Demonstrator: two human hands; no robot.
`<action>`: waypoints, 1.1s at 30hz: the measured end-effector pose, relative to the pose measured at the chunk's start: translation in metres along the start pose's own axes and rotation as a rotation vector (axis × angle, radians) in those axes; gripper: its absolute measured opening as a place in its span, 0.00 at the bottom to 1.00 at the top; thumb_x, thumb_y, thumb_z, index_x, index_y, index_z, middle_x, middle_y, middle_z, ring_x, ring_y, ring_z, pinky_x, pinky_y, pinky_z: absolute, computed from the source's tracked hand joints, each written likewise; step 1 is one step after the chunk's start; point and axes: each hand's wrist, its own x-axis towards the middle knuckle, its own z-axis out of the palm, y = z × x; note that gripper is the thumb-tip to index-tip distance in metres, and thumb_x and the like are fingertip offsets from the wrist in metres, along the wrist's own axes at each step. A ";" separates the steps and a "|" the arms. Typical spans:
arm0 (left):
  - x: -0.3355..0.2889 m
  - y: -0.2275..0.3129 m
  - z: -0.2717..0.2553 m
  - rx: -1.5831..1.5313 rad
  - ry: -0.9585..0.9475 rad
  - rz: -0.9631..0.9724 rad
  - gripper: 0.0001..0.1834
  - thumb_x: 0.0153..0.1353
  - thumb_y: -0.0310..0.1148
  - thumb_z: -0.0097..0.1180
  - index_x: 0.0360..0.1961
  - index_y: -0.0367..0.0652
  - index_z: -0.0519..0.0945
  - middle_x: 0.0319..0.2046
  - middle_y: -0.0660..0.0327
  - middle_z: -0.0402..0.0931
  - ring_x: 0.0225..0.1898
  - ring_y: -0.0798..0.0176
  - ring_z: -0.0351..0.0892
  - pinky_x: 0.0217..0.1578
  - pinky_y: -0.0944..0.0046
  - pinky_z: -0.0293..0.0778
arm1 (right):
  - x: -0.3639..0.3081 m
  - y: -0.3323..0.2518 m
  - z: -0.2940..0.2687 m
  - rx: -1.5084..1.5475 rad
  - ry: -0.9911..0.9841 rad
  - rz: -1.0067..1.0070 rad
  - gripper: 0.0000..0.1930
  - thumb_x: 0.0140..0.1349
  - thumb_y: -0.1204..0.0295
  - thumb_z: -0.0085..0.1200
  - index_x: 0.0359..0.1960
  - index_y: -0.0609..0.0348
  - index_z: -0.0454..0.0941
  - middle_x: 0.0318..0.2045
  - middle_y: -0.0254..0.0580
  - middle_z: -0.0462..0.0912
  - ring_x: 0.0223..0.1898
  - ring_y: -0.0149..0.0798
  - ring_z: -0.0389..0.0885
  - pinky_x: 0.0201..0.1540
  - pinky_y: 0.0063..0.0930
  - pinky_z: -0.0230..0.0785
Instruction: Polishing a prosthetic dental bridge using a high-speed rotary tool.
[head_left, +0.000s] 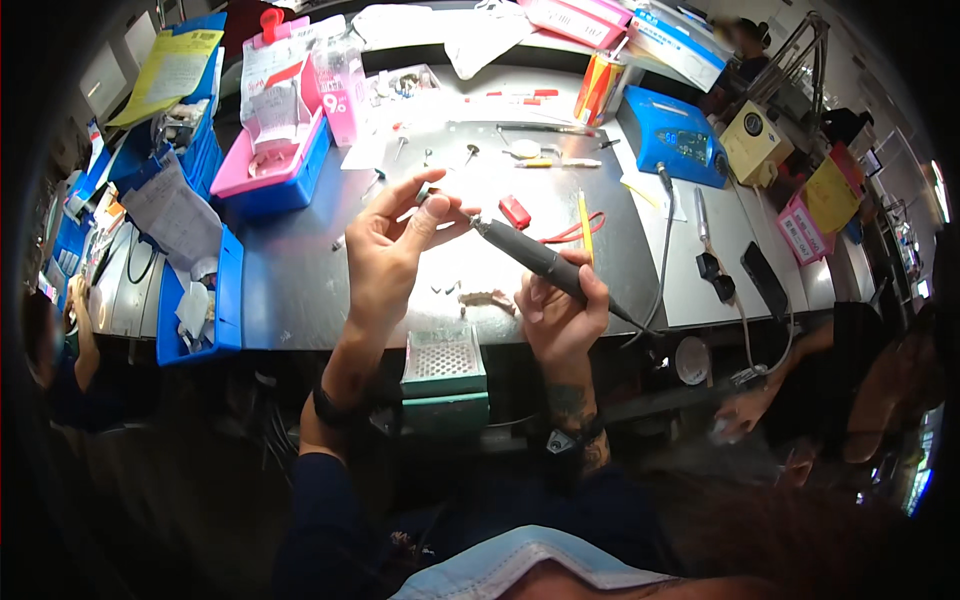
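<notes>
Our right grip (565,310) wraps the black drill (535,258), which slants forward-left toward our left hand (398,230) (pinching a small piece (423,194)).

Left side of the desk (285,300) is pretty crammed: a pink tray (233,178) sits on a blue bin (292,190), with paper slips propped up in it. Further left there's a yellow sheet (172,72), and another blue bin (222,305) near the front edge. Back right has a red-and-orange can (597,88), then a cream box (754,150) with a dark dial. A black phone (765,280) lies at the right (screen up or down, can't tell).
</notes>
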 end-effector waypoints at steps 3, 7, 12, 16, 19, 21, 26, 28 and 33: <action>0.003 -0.004 0.000 0.021 -0.016 -0.026 0.20 0.64 0.28 0.55 0.53 0.27 0.70 0.35 0.50 0.80 0.41 0.55 0.83 0.46 0.58 0.81 | 0.001 -0.004 -0.001 0.012 0.049 0.000 0.17 0.64 0.57 0.40 0.43 0.55 0.75 0.20 0.43 0.71 0.16 0.33 0.63 0.16 0.22 0.55; 0.001 -0.012 -0.003 0.039 -0.080 -0.079 0.18 0.62 0.26 0.56 0.51 0.27 0.74 0.39 0.49 0.80 0.43 0.60 0.81 0.48 0.63 0.79 | 0.002 -0.002 -0.004 0.010 0.029 0.001 0.18 0.64 0.56 0.39 0.42 0.55 0.75 0.18 0.42 0.70 0.14 0.33 0.61 0.16 0.22 0.54; 0.003 -0.018 -0.005 0.157 -0.172 -0.011 0.17 0.61 0.24 0.56 0.51 0.29 0.75 0.41 0.51 0.80 0.45 0.64 0.79 0.47 0.67 0.77 | 0.002 0.000 -0.002 -0.017 0.058 -0.024 0.18 0.63 0.56 0.39 0.41 0.55 0.74 0.17 0.42 0.70 0.13 0.32 0.60 0.16 0.22 0.53; 0.000 -0.018 -0.007 0.394 -0.188 0.077 0.19 0.61 0.22 0.56 0.55 0.34 0.74 0.42 0.57 0.80 0.45 0.66 0.78 0.45 0.69 0.74 | 0.001 -0.002 0.000 0.004 0.218 0.037 0.16 0.63 0.57 0.42 0.40 0.55 0.74 0.18 0.43 0.72 0.14 0.33 0.64 0.14 0.24 0.55; 0.000 -0.024 -0.006 0.445 -0.217 0.110 0.22 0.61 0.20 0.54 0.57 0.35 0.71 0.45 0.56 0.78 0.46 0.66 0.78 0.46 0.69 0.74 | 0.001 -0.003 -0.005 0.032 0.237 0.042 0.15 0.63 0.58 0.42 0.39 0.56 0.72 0.18 0.43 0.72 0.16 0.33 0.66 0.14 0.24 0.56; -0.002 -0.019 -0.003 0.365 -0.223 0.064 0.23 0.61 0.19 0.52 0.59 0.34 0.68 0.46 0.54 0.77 0.47 0.65 0.77 0.48 0.68 0.74 | 0.001 -0.003 -0.003 0.081 0.215 0.071 0.14 0.64 0.58 0.42 0.41 0.56 0.71 0.19 0.42 0.72 0.17 0.33 0.68 0.17 0.24 0.59; -0.015 -0.017 0.019 0.089 -0.239 -0.019 0.32 0.65 0.24 0.48 0.67 0.42 0.49 0.49 0.43 0.74 0.51 0.56 0.76 0.53 0.59 0.73 | -0.005 0.002 -0.001 -0.018 -0.015 0.098 0.17 0.65 0.58 0.43 0.49 0.55 0.64 0.23 0.45 0.75 0.20 0.34 0.72 0.21 0.26 0.65; -0.020 -0.021 0.025 0.004 -0.248 -0.005 0.35 0.67 0.27 0.48 0.69 0.47 0.44 0.53 0.41 0.70 0.53 0.55 0.74 0.55 0.57 0.70 | -0.009 0.001 -0.002 -0.050 -0.208 0.083 0.19 0.66 0.58 0.43 0.53 0.54 0.61 0.28 0.42 0.76 0.22 0.32 0.75 0.22 0.24 0.65; -0.019 -0.018 0.019 -0.094 -0.370 -0.035 0.40 0.66 0.45 0.51 0.70 0.38 0.46 0.56 0.43 0.67 0.58 0.53 0.69 0.56 0.57 0.69 | -0.011 0.011 0.007 0.037 -0.363 0.058 0.24 0.66 0.57 0.46 0.59 0.51 0.57 0.35 0.46 0.76 0.21 0.37 0.78 0.21 0.25 0.66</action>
